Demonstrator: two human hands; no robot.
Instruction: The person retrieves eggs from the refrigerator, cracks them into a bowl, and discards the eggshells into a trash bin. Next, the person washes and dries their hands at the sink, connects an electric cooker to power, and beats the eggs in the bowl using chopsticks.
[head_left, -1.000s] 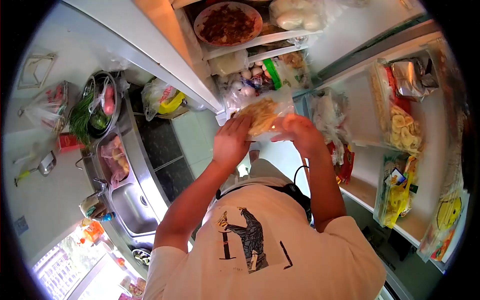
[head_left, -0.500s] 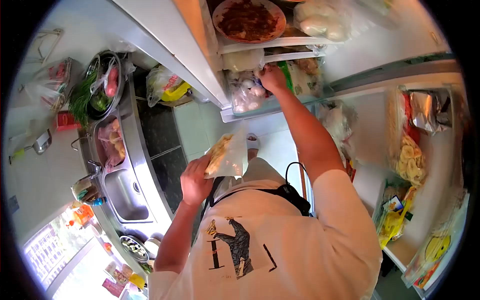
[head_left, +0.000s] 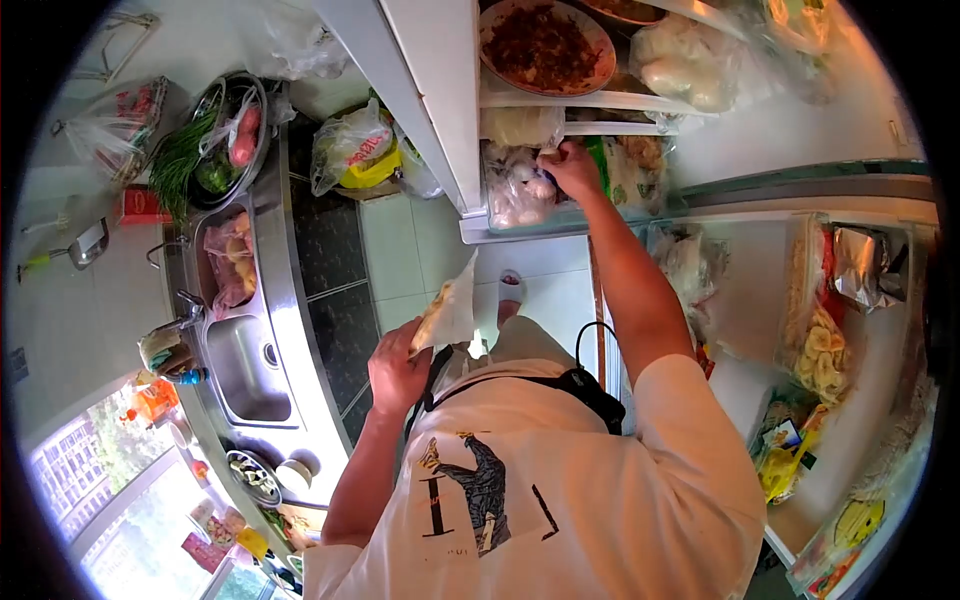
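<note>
My left hand [head_left: 398, 368] is closed round a clear plastic bag with pale yellowish food [head_left: 440, 315] in it, held before my waist. My right hand [head_left: 572, 170] reaches into the open fridge drawer [head_left: 530, 230], its fingers curled at the bags there; what they grip, if anything, is hidden. Left of those fingers lies a clear bag of round whitish items [head_left: 520, 190]. To their right is a green and white package [head_left: 618, 178]. A plate of dark reddish food [head_left: 548, 48] sits on the shelf above.
The open fridge door [head_left: 760, 330] holds bagged food on the right, with a foil packet [head_left: 868, 265]. At the left are a steel sink [head_left: 245, 370], a pink bag [head_left: 228, 265] and a bowl of greens [head_left: 215, 170]. A knotted bag [head_left: 352, 150] stands near the floor.
My right hand has let go of the yellowish food bag and moved up into the drawer. My left hand has drawn that bag down and left. The view has shifted.
</note>
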